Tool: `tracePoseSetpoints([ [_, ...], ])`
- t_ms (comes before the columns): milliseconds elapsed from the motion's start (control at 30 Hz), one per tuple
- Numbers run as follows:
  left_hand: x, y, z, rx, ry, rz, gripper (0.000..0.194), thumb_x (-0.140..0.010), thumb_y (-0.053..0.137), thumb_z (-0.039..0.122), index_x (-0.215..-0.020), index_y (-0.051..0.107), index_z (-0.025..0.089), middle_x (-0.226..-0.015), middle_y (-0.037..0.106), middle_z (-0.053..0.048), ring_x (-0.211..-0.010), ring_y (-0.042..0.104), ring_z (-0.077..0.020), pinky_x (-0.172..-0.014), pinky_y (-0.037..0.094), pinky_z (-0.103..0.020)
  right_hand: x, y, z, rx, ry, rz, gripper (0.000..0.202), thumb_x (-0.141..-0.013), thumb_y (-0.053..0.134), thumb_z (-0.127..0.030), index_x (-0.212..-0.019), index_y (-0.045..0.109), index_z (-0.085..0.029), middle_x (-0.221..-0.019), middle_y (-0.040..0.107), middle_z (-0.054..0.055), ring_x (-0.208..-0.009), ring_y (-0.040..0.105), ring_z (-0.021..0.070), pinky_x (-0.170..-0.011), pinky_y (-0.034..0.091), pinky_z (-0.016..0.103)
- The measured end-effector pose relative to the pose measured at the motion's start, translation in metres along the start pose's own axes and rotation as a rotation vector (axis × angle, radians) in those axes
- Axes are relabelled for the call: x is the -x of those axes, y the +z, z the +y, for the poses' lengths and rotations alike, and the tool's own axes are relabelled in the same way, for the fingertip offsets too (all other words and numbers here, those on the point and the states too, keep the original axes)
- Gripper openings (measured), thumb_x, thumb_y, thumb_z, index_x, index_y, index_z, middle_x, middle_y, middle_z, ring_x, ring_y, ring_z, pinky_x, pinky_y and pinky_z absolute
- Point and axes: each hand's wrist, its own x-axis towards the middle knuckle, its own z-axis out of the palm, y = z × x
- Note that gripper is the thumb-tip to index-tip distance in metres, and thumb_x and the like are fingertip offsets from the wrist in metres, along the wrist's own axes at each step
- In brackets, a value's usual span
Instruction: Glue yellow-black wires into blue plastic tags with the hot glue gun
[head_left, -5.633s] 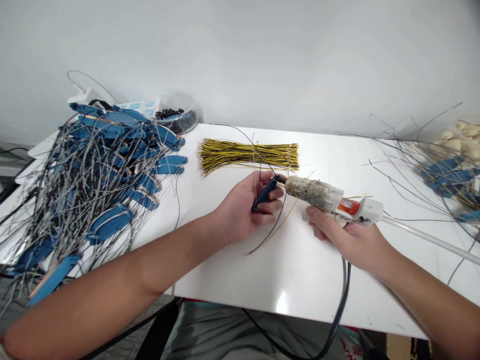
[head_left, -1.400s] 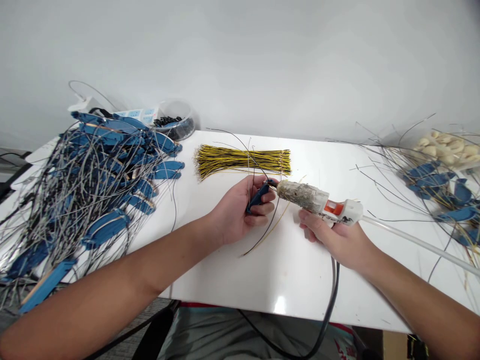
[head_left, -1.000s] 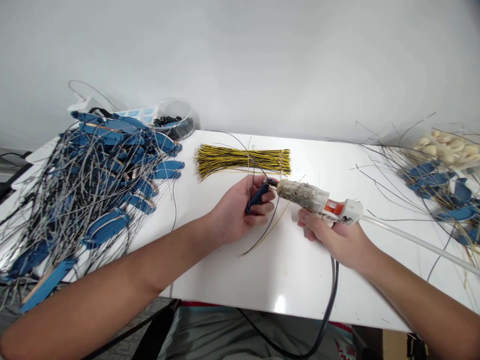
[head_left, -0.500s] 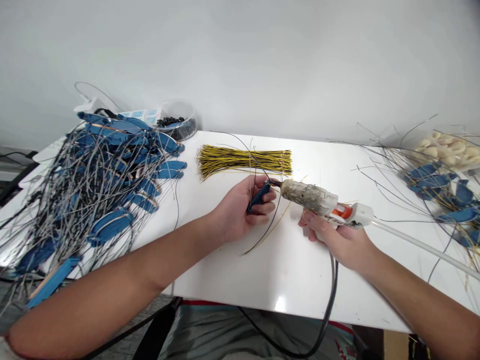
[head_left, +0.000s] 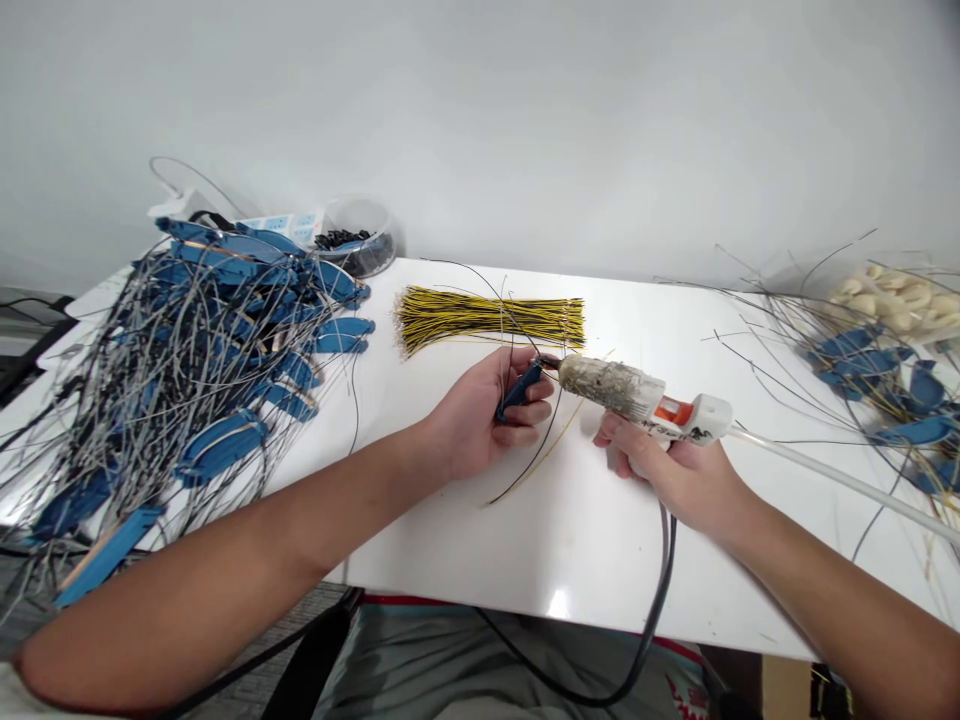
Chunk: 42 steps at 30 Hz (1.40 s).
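My left hand (head_left: 491, 415) is closed around a small blue plastic part (head_left: 520, 390) with thin black and yellow wires trailing from it. My right hand (head_left: 675, 470) grips a white hot glue gun (head_left: 611, 388) whose front is crusted with dried residue. The gun's nozzle points left and is at the upper end of the blue part; whether they touch I cannot tell. A clear glue stick (head_left: 832, 478) sticks out of the gun's back. Behind my left hand lies a bundle of yellow and black wires (head_left: 491, 322) on the white table (head_left: 465, 540).
A big heap of blue parts with grey wires (head_left: 217, 330) covers the left side. Behind it stands a clear round tub (head_left: 364, 240) of small black pieces. At the right are more wired blue parts (head_left: 919, 430) and a container of cream-coloured pieces (head_left: 892, 300). The gun's black cable (head_left: 652, 640) hangs over the front edge.
My right hand has shifted the glue gun slightly to the left, with its rear end a little lower. My left hand keeps its hold on the blue part.
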Motion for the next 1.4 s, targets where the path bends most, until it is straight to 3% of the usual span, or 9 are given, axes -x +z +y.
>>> tracePoseSetpoints([
  [367, 0.0001, -0.0005, -0.0003, 0.007, 0.0, -0.01, 0.014, -0.096, 0.053, 0.025, -0.086, 0.053, 0.016, -0.072, 0.034, 0.004, -0.048, 0.024, -0.0057, -0.034, 0.017, -0.011, 0.001, 0.0015, -0.0073, 0.056, 0.12, 0.035, 0.038, -0.102, 0.061, -0.054, -0.09, 0.065, -0.019, -0.076, 0.067, 0.005, -0.067, 0.066, 0.0186, -0.061, 0.053, 0.031],
  [833, 0.0005, 0.0, -0.0004, 0.011, 0.004, -0.015, 0.013, -0.096, 0.052, 0.024, -0.087, 0.055, 0.015, -0.073, 0.032, 0.003, -0.048, 0.023, -0.0057, -0.035, 0.015, -0.011, 0.0009, 0.0015, -0.0088, 0.05, 0.09, -0.004, 0.038, -0.104, 0.059, -0.053, -0.091, 0.065, -0.018, -0.079, 0.067, 0.005, -0.062, 0.061, 0.0149, -0.055, 0.05, 0.028],
  [1100, -0.0003, -0.0022, -0.0009, 0.013, 0.004, -0.032, 0.011, -0.094, 0.056, 0.025, -0.089, 0.059, 0.015, -0.072, 0.034, 0.003, -0.048, 0.024, -0.0058, -0.034, 0.016, -0.011, -0.0007, 0.0001, -0.0041, 0.104, -0.01, -0.029, 0.038, -0.107, 0.056, -0.05, -0.084, 0.06, -0.021, -0.067, 0.061, 0.002, -0.067, 0.061, 0.0167, -0.06, 0.048, 0.03],
  [1233, -0.0007, -0.0028, -0.0011, 0.012, 0.006, -0.038, 0.012, -0.094, 0.056, 0.025, -0.088, 0.058, 0.015, -0.073, 0.033, 0.003, -0.048, 0.024, -0.0058, -0.034, 0.016, -0.011, 0.0016, -0.0008, -0.0022, 0.074, 0.022, -0.029, 0.037, -0.106, 0.057, -0.054, -0.089, 0.062, -0.021, -0.067, 0.061, 0.002, -0.076, 0.067, 0.0201, -0.064, 0.05, 0.031],
  [1400, -0.0002, -0.0014, -0.0004, -0.004, 0.001, -0.022, 0.014, -0.095, 0.054, 0.025, -0.086, 0.053, 0.016, -0.073, 0.033, 0.003, -0.049, 0.023, -0.0057, -0.035, 0.015, -0.011, 0.0034, 0.0005, -0.0015, 0.033, 0.069, 0.008, 0.04, -0.104, 0.059, -0.058, -0.091, 0.063, -0.02, -0.076, 0.064, 0.004, -0.065, 0.062, 0.0165, -0.061, 0.05, 0.032],
])
